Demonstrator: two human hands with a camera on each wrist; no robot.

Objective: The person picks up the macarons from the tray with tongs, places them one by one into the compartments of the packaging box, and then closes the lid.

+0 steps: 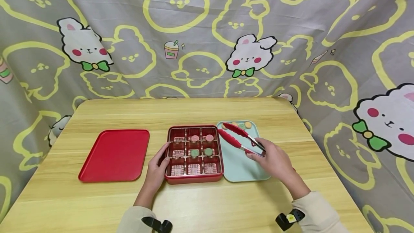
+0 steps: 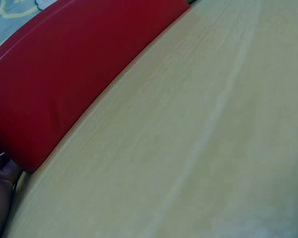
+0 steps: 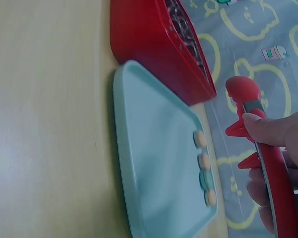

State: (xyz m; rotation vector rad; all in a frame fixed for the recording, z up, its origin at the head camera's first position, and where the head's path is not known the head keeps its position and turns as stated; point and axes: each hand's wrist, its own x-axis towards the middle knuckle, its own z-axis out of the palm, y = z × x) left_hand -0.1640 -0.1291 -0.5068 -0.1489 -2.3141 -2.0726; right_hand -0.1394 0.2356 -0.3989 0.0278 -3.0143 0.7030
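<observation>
In the head view, my left hand (image 1: 157, 166) rests against the left side of a red box (image 1: 194, 179), its fingers lying along the wall. The box has a divided insert; two pink macarons (image 1: 195, 138) sit in its back row and two green macarons (image 1: 208, 151) in the middle row. My right hand (image 1: 275, 157) grips red-tipped tongs (image 1: 231, 139) over a light blue tray (image 1: 239, 170). The tong tips are spread apart with nothing between them. Several tan macarons (image 3: 204, 161) and a green macaron (image 3: 206, 179) line the tray's far end.
A flat red tray (image 1: 114, 155) lies to the left of the box on the wooden table (image 1: 194, 211). The blue tray stands right beside the box's right side. A patterned curtain (image 1: 200, 39) hangs behind the table and along both sides.
</observation>
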